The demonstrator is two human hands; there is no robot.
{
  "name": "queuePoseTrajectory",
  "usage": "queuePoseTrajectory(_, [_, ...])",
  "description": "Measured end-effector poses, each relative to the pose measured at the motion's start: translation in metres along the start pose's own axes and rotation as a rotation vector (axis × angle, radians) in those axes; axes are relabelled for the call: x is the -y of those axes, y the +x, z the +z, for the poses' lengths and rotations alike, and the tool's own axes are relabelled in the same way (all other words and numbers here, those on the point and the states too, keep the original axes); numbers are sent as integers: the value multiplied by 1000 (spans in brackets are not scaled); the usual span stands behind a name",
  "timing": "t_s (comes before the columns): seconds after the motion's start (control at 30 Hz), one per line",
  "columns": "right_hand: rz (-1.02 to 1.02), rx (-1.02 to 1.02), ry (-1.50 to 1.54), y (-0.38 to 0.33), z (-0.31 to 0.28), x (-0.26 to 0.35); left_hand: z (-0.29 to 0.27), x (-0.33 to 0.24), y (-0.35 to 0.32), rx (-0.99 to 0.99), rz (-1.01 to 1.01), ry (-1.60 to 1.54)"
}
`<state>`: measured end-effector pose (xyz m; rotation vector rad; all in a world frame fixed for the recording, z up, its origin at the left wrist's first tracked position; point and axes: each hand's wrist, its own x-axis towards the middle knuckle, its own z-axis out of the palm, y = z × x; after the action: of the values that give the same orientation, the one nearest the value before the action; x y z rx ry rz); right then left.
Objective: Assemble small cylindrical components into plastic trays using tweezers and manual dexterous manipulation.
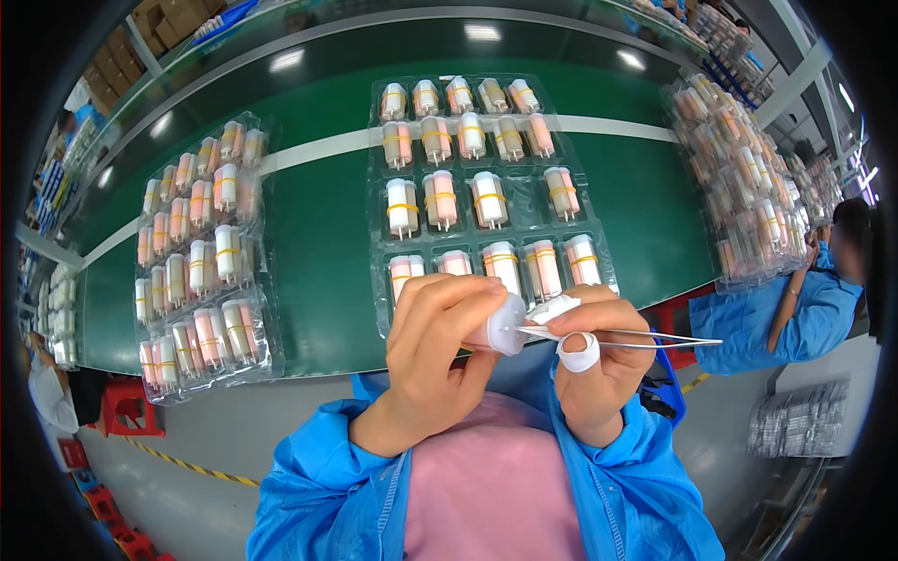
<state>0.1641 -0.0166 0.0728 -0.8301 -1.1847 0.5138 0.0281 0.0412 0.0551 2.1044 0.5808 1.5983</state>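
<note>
Blue sleeves (327, 477) come up from below. The left hand (435, 360) pinches a small white and pink tube (503, 324) close to the chest. The right hand (599, 360) pinches thin metal tweezers (636, 338), and their tip touches the tube's white end. Just past the hands, a clear tray (486, 201) of tubes lies on the green counter (318, 234). Another tray (201, 252) lies to the left. Stacked trays (739, 178) sit far right, near another person (795, 309) in blue.
</note>
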Motion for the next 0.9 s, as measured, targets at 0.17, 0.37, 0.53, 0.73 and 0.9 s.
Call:
queuePoseTrajectory(0.17, [-35, 18, -93, 2, 1, 4, 0, 0, 1, -8, 28, 22])
queuePoseTrajectory(0.37, [-69, 39, -163, 3, 2, 4, 0, -1, 1, -15, 32, 25])
queuePoseTrajectory(0.53, [-66, 15, -183, 4, 5, 5, 1, 0, 1, -21, 35, 36])
queuePoseTrajectory(0.73, [-37, 37, -236, 6, 6, 9, 1, 1, 0, -25, 39, 50])
queuePoseTrajectory(0.9, [-16, 109, -304, 11, 5, 14, 1, 2, -1, -22, 39, 49])
